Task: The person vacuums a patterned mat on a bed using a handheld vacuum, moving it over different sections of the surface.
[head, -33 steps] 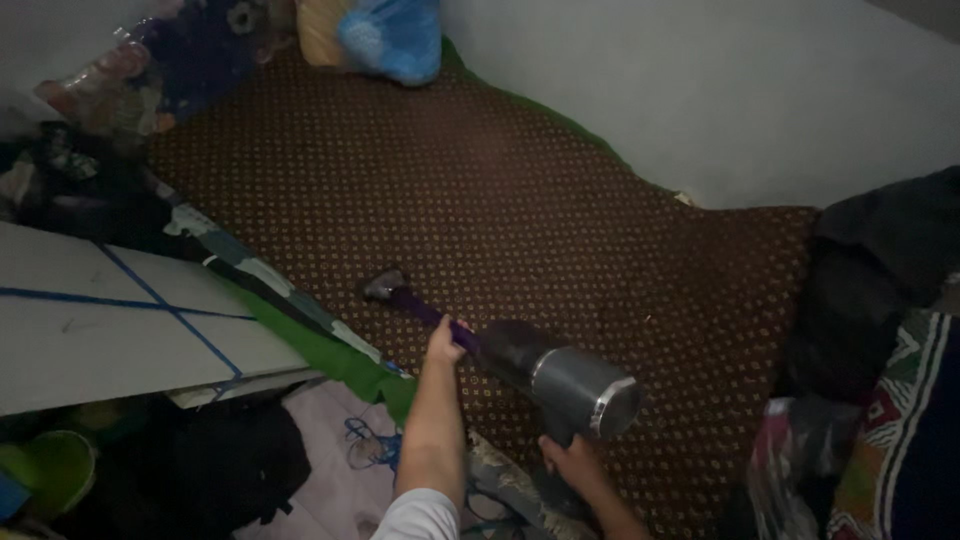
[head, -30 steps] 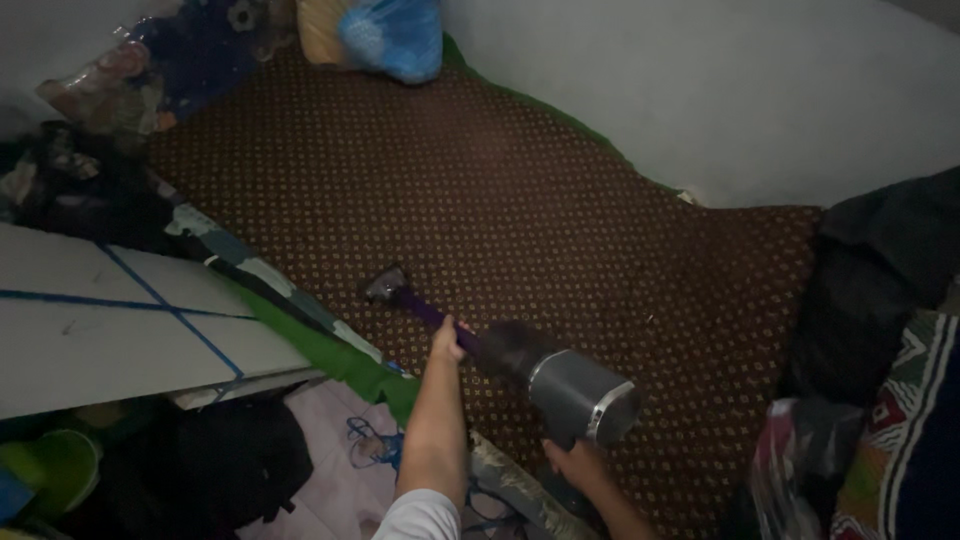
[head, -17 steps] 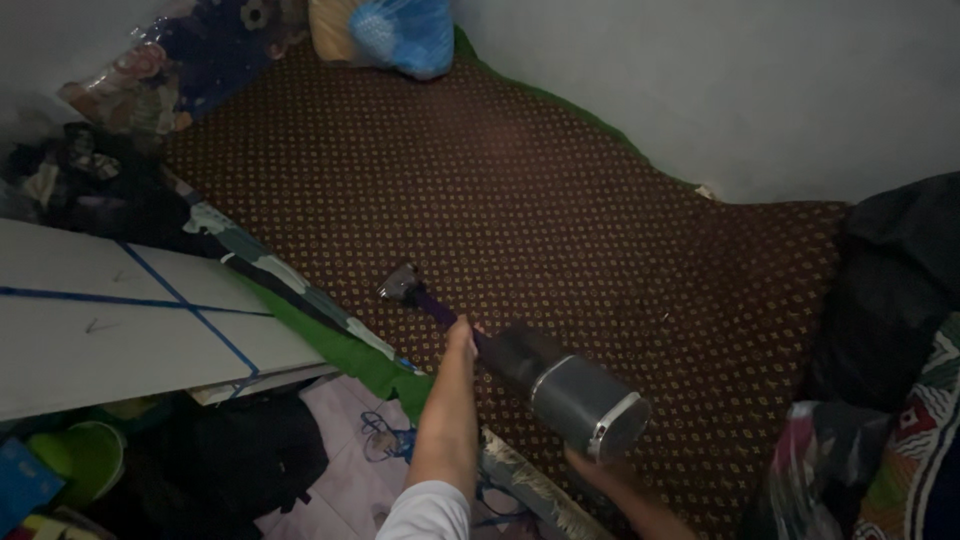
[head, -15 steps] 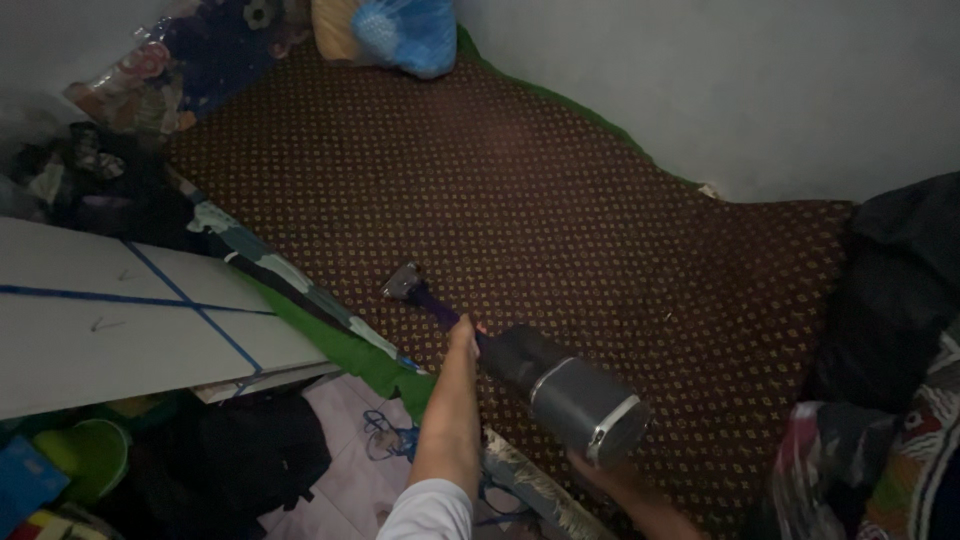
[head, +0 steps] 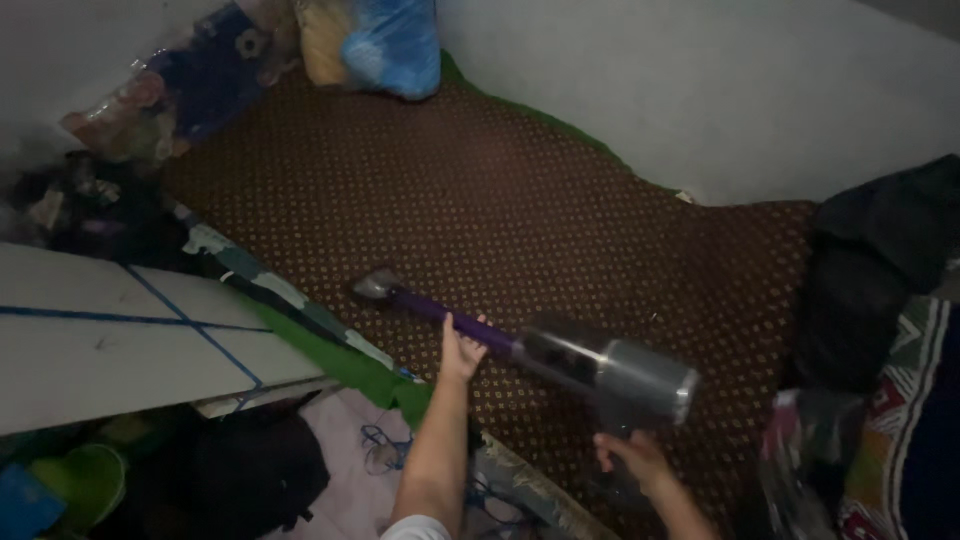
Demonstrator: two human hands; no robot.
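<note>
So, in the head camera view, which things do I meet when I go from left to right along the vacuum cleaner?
Nozzle → purple tube → left hand gripping the tube → grey vacuum body → right hand below the body, at its handle.

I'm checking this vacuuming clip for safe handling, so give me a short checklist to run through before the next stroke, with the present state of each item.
1. Left hand grips the purple tube of the handheld vacuum: ok.
2. Right hand is at the handle under the grey body: ok, though the grip itself is dim and blurred.
3. Nozzle lies against the brown patterned mattress: cannot tell, contact is blurred.
4. Mattress surface ahead of the nozzle is free of loose items: ok.
5. Blue plastic bag at the far end is apart from the nozzle: ok.
6. Dark clothes pile on the right is apart from the vacuum body: ok.
</note>
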